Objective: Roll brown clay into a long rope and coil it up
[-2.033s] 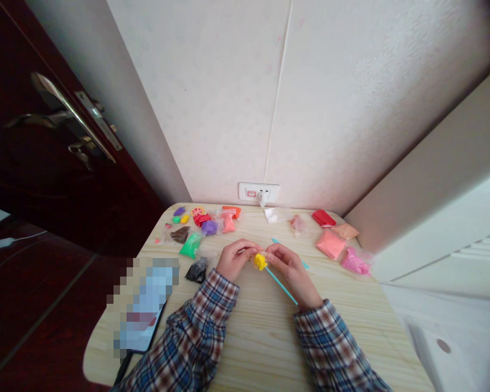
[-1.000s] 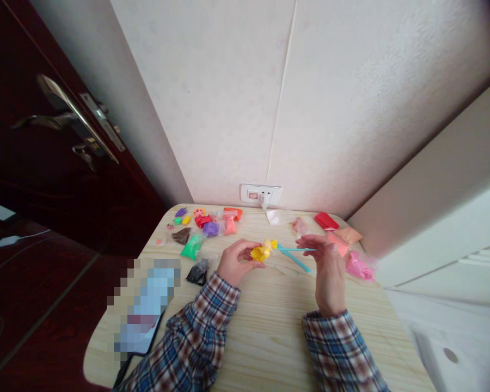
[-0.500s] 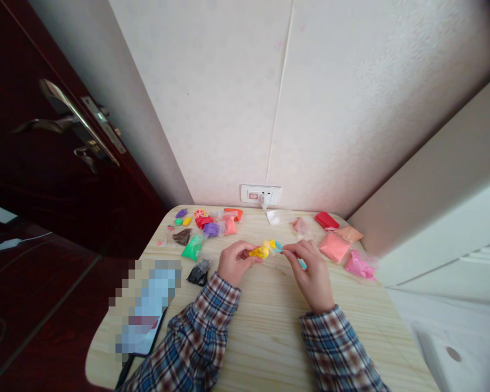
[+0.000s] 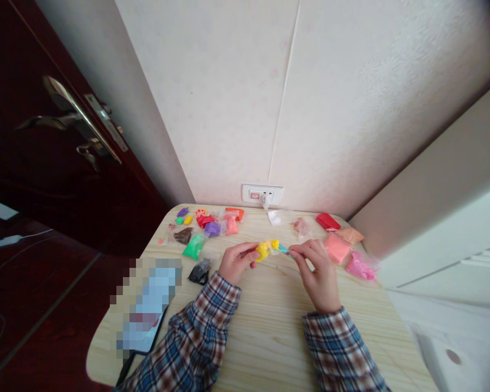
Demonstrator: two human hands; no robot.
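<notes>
My left hand (image 4: pixel 237 262) pinches a bag of yellow modelling clay (image 4: pixel 263 251) between thumb and fingers, held just above the table. From the right, my right hand (image 4: pixel 317 270) grips a light blue plastic clay tool (image 4: pixel 283 249) in a closed pinch. The broad end of that tool meets the yellow clay at the bag's mouth, where a yellow lump shows. Fingers cover part of the tool's shaft. Close to my left wrist lie a bag of black clay (image 4: pixel 200 271) and a bag of green clay (image 4: pixel 193 246).
Across the table's (image 4: pixel 269 337) back left are brown clay (image 4: pixel 183 235), purple clay (image 4: pixel 213 228) and small fruit-like pieces (image 4: pixel 182 212). Coral clay (image 4: pixel 337 248) and pink clay (image 4: pixel 361 266) sit at the right. A pixelated phone (image 4: pixel 151 305) lies front left; a wall socket (image 4: pixel 262 194) is behind.
The view has shifted slightly. My right hand has moved a little to the right with the blue tool, and my left thumb has shifted on the yellow clay bag.
</notes>
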